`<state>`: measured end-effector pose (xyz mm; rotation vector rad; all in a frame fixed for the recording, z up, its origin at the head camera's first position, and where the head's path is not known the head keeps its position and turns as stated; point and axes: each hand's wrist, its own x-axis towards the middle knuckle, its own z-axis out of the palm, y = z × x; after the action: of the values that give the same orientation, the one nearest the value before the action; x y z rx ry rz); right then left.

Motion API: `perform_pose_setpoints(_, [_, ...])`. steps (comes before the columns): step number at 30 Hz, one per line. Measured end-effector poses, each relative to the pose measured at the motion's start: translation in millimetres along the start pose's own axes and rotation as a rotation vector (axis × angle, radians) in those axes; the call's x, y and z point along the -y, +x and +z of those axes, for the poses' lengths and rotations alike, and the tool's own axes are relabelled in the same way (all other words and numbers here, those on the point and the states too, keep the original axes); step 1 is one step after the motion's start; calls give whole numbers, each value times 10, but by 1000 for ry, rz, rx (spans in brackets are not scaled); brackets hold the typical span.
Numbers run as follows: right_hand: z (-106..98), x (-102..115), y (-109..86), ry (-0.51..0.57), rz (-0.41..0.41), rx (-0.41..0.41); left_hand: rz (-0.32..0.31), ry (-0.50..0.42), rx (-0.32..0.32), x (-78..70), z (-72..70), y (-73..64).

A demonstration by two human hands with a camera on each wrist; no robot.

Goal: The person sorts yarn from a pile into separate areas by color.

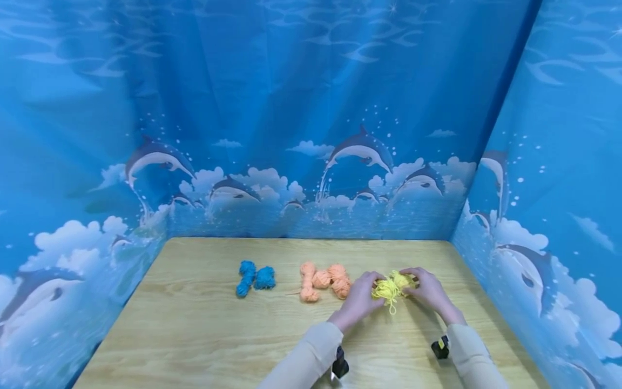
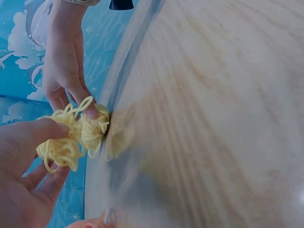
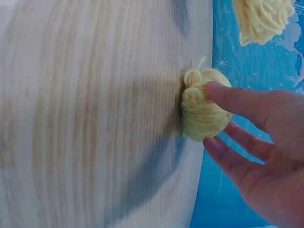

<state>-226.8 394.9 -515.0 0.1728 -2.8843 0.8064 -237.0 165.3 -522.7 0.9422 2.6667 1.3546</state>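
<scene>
In the head view, two pieces of yellow yarn lie close together at the table's right side. My left hand (image 1: 360,298) pinches the looser yellow yarn bundle (image 2: 59,149) between thumb and fingers; several loops stick out and one dangles down. My right hand (image 1: 430,292) grips the rounder yellow yarn ball (image 3: 206,116), thumb on one side and fingertips on the other. That ball sits at the tabletop in the right wrist view, while the loose bundle shows raised apart from it at the upper corner.
Left of the hands lie several orange yarn skeins (image 1: 308,282), one with a loose tail. Farther left are two blue yarn skeins (image 1: 264,277). The wooden table (image 1: 218,335) meets a blue dolphin-print curtain (image 1: 272,119) at the back, with more curtain at both sides.
</scene>
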Motion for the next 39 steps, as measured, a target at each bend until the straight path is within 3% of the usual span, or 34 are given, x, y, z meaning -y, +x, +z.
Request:
perform_pose_setpoints(9, [-24, -55, -53, 23, 27, -20, -43, 67, -61, -15, 17, 222])
perform_pose_setpoints(23, [22, -92, -91, 25, 41, -27, -151, 94, -23, 59, 200, 323])
perform_pose_setpoints(31, [145, -29, -69, 8, -25, -66, -125, 95, -41, 119, 270, 294])
perform_pose_setpoints(39, [109, -18, -104, 6, 3, -90, -101, 113, -48, 101, 312, 340])
